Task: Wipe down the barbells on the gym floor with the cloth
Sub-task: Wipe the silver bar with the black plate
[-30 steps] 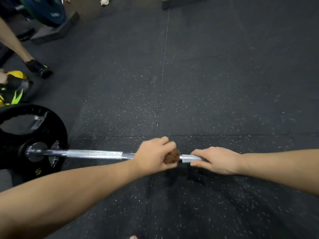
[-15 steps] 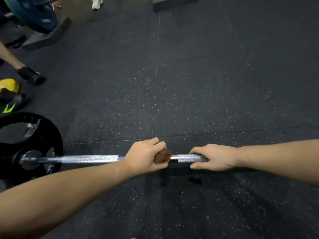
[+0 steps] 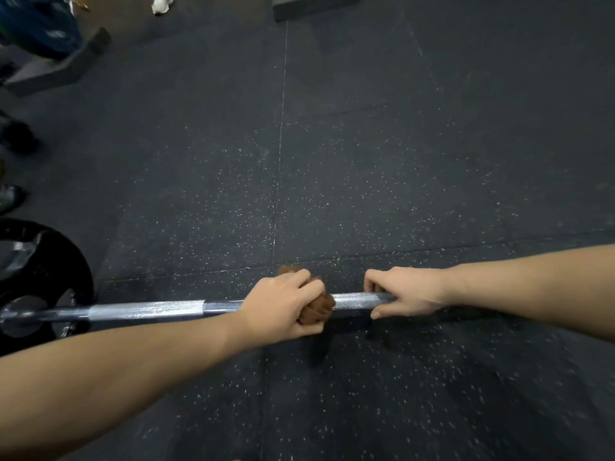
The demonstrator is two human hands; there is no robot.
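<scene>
**Spotter:** Where is everything?

**Me:** My left hand (image 3: 283, 304) is clenched round a bunched rust-brown cloth (image 3: 321, 306). The cloth sits on the long knurled silver steel barbell shaft (image 3: 146, 309), just below the middle of my view. My right hand (image 3: 404, 292) grasps the bare shaft at three o'clock of the cloth, near it but apart. The bar runs out to a round black weight plate (image 3: 56, 261) at nine o'clock.

**Spotter:** What might go wrong?

**Me:** I reckon the bar could roll on its plate if my right grip slackens. The cloth could snag on the knurling. Bunched like this, it may also skip the underside.

**Spotter:** What can't you see?

**Me:** The bar's three o'clock end is hidden beneath my right hand and forearm. I can't see the shaft's underside, or how far round the cloth reaches. There are dark blurred shapes (image 3: 15, 138) at the nine o'clock edge, perhaps shoes. I can't tell whether the blurred blue disc (image 3: 40, 24) at eleven o'clock belongs to another barbell.
</scene>
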